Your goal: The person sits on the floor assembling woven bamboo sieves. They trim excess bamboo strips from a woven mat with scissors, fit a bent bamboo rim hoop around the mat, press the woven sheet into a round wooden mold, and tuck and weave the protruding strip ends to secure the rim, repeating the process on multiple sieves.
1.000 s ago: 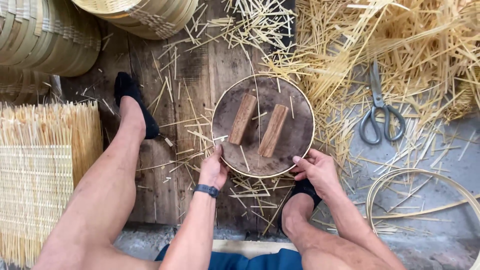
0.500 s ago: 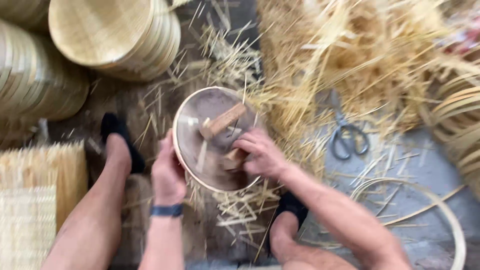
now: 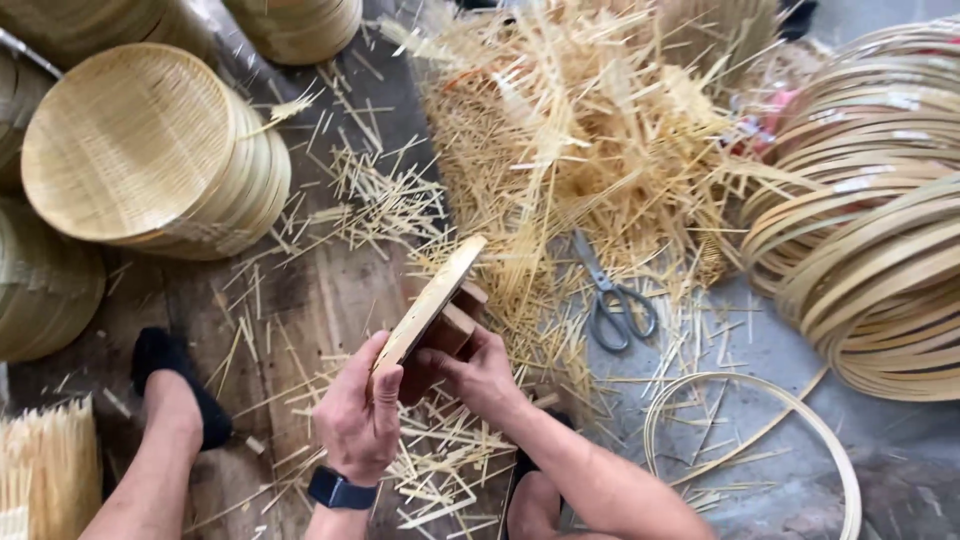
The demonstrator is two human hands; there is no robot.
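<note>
While tipped up on edge above the plank floor, hangs in two clasps only: left grip clenched on the lower rim of the round wooden board, right grip grasping the wooden blocks on its back face. Could slide out of that narrow rim hold on any slackening and drop onto the loose bamboo slivers or near the foot in the black sock. Could also swing wide in turning and strike the scissors lying close on the right.

One wooden disc, one pair of scissors
</note>
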